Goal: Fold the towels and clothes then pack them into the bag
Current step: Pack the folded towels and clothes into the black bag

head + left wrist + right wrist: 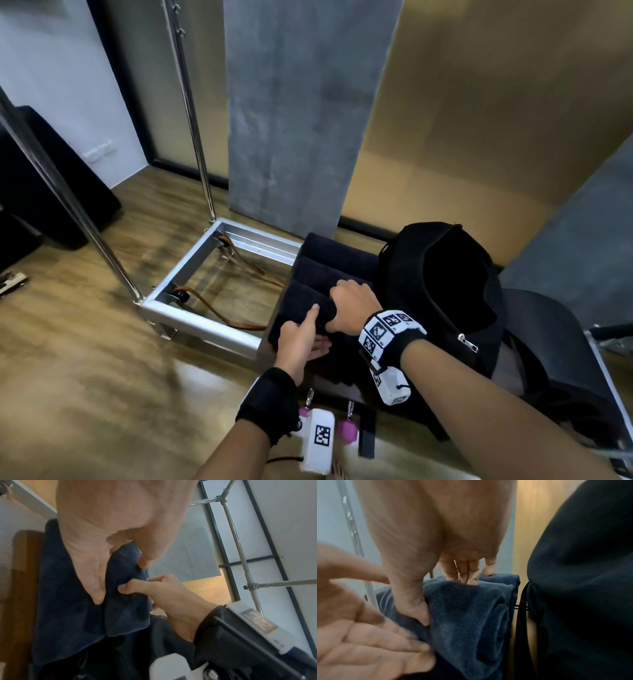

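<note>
The black backpack (442,294) stands upright at the right of the head view with its main compartment unzipped and gaping toward the person, an arrangement that, in my judgement, leaves the opening ready to receive items without a hand having to hold it apart. Just beside it on the left, a row of dark navy towels (329,267) lies rolled side by side on a low surface, close enough to the bag that each roll needs only a short transfer. Beyond them on the wooden floor (85,359) sits the metal base frame (205,260) of a garment rack, with its chrome upright poles (191,113) rising out of view; it plays no part in the present step. The nearest towel roll (467,615) is the item in hand. The right hand (352,305) is clenched over the top of this roll, fingers curled down its far side and thumb tucked into the seam, evidently to stop it unrolling. The left hand (305,339) has its fingers extended and largely straight, slid in against the near underside of the same roll while the thumb lies on top, a supporting rather than gripping contact. I judge folding of this towel complete and its lift into the bag still outstanding.
</note>
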Demonstrator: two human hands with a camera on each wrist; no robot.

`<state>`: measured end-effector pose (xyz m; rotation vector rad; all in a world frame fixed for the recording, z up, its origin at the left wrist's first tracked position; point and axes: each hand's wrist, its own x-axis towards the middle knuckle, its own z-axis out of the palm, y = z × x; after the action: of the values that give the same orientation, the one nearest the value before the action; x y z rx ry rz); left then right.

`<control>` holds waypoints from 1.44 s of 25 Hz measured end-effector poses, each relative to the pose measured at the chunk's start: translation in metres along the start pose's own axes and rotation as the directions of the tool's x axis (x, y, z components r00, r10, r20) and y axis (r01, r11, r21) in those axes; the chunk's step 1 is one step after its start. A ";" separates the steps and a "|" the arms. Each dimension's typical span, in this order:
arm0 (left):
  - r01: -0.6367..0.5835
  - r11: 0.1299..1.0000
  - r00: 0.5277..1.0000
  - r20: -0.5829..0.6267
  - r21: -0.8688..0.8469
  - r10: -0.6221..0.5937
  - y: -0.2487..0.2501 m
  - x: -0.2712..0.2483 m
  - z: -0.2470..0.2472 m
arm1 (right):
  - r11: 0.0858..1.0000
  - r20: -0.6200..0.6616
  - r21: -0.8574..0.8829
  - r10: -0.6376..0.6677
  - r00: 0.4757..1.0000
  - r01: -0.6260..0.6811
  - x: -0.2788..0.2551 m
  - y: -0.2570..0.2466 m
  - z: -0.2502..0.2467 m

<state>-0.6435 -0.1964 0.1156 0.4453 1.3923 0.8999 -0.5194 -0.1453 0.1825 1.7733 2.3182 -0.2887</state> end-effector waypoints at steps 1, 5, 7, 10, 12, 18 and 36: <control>0.002 1.000 1.000 0.013 -0.026 -0.001 0.003 -0.003 0.001 | 0.997 -0.007 0.080 0.023 1.000 -0.022 -0.001 -0.001 -0.003; -0.073 0.985 0.996 0.029 -0.158 0.079 0.021 -0.020 0.006 | 0.895 0.007 0.442 0.054 0.999 -0.051 -0.009 0.005 -0.017; -0.120 0.972 0.990 0.042 -0.203 0.131 0.033 -0.026 0.010 | 0.803 -0.035 0.596 0.055 0.998 -0.024 -0.013 0.013 -0.028; -0.140 0.956 0.974 0.137 -0.259 0.179 0.056 -0.029 0.026 | 0.621 -0.073 0.784 0.105 0.992 -0.007 -0.022 0.030 -0.047; -0.159 0.945 0.950 0.217 -0.286 0.226 0.074 -0.029 0.046 | 0.392 0.006 0.918 0.144 0.990 -0.062 -0.035 0.041 -0.062; -0.247 0.957 0.821 0.491 -0.155 0.291 0.104 -0.037 0.139 | 0.246 0.118 0.956 0.174 0.978 -0.159 -0.097 0.098 -0.109; -0.693 0.016 0.700 0.667 0.721 0.256 0.078 -0.028 0.196 | 0.352 0.352 0.639 0.657 0.667 -0.684 -0.012 0.217 -0.060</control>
<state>-0.4758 -0.1246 0.2251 2.1639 1.2752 0.2335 -0.3090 -0.0839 0.2372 2.8699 1.2104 -1.2099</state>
